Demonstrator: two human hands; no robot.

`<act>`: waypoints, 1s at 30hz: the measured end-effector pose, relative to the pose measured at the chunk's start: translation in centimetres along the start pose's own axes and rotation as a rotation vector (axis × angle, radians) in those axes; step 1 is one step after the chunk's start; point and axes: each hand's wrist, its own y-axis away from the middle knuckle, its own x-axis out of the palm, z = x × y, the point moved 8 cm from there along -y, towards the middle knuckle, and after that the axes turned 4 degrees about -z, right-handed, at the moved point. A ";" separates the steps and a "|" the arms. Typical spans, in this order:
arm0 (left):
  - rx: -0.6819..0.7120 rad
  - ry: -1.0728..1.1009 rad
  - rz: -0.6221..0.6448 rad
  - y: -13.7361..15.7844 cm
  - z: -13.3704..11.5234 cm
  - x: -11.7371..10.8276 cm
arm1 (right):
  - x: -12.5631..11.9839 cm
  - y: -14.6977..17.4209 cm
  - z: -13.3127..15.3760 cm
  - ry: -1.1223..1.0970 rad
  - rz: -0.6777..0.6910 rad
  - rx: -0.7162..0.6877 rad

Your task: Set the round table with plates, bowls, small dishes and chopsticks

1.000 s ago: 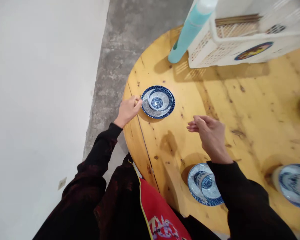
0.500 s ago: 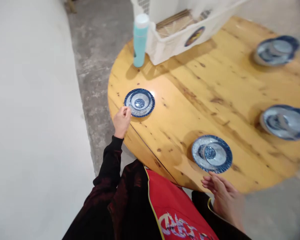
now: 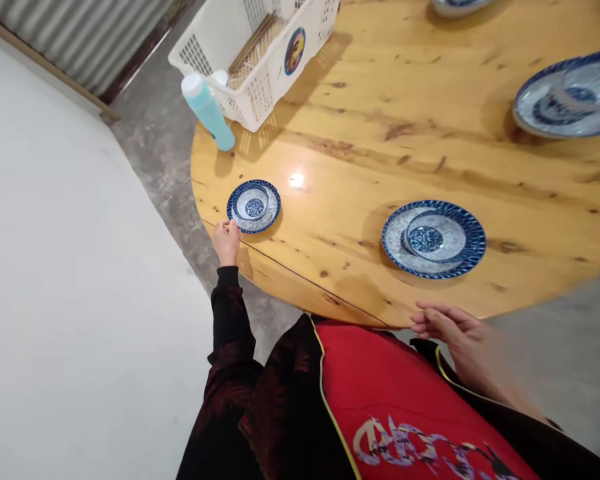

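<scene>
At the table's left edge, a blue-and-white plate (image 3: 271,217) carries a small patterned bowl (image 3: 255,205). My left hand (image 3: 227,241) is closed at the near-left rim of this plate, thumb and fingers pinched together there. In front of me lies a second blue-rimmed plate (image 3: 473,243) with another bowl (image 3: 437,237) standing on it. Just below that plate, over the table's near edge, my right hand (image 3: 455,330) is held with fingers stretched out and nothing in it. A gap separates it from the plate.
The round wooden table (image 3: 325,220) spreads ahead. Near its far left edge stand a light-blue bottle (image 3: 209,112) and a white plastic basket (image 3: 260,100) containing thin wooden sticks. More plated bowlware (image 3: 535,110) sits at the right. A white wall (image 3: 55,267) rises at my left.
My view has turned, so the table's contents sit differently in the picture. The right hand is farther from the near plate's rim. My left hand stays at the left plate's edge.
</scene>
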 end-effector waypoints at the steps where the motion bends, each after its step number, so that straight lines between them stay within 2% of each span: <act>1: 0.003 -0.026 0.003 -0.5 -0.2 0.0 | -0.3 0.0 0.2 -0.002 -0.004 0.008; 5: -0.009 -0.054 0.058 -1.8 -1.0 1.3 | -2.1 0.0 0.5 -0.012 -0.054 0.030; 10: -0.044 0.009 0.118 -2.5 -1.1 3.3 | -4.1 0.2 -1.0 -0.028 -0.067 0.071; 16: -0.103 0.082 0.081 -2.6 -1.8 4.1 | -5.7 0.4 -1.8 -0.013 -0.105 0.112; 30: -0.139 0.086 0.069 -2.5 -1.8 4.4 | -5.6 0.1 -1.2 -0.034 -0.112 0.110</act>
